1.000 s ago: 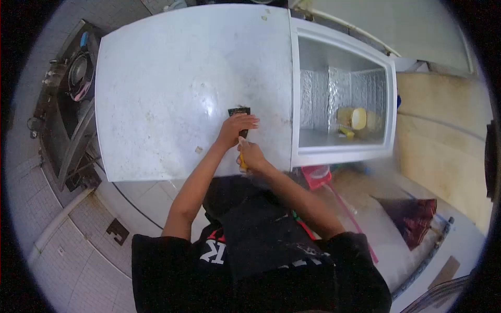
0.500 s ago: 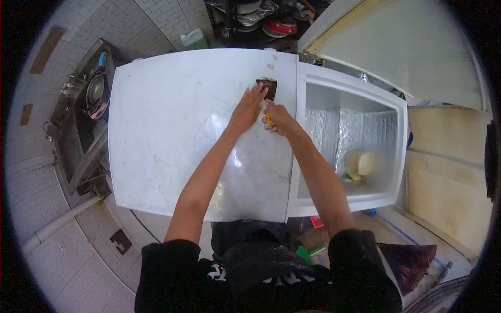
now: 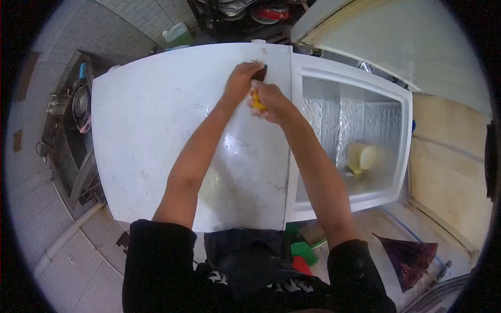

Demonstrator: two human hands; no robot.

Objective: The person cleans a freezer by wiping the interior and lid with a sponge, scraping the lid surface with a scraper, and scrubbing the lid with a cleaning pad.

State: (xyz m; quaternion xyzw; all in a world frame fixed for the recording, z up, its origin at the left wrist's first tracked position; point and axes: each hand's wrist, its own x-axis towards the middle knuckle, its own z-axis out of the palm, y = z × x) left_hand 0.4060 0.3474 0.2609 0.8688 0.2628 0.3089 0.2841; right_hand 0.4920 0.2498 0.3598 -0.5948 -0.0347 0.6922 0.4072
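On the white freezer lid (image 3: 156,130), near its far right part, my left hand (image 3: 240,81) has its fingers curled over a small dark brown piece (image 3: 259,74). Only part of that piece shows beside the fingertips. Just below it, my right hand (image 3: 271,100) is closed round a tool with a yellow handle (image 3: 257,99). The tool's working end is hidden by the hands, so its exact kind does not show. Both hands are close together, nearly touching.
At right, the freezer's uncovered foil-lined compartment (image 3: 326,122) holds a pale yellow container (image 3: 361,156). A sink with pans (image 3: 81,101) stands at left. Beyond the lid's far edge is a jug (image 3: 178,34). A dark red sheet (image 3: 409,261) lies on the floor.
My left hand has gone from lying flat over the brown piece to curling round it, and less of the piece shows. The view has shifted slightly.
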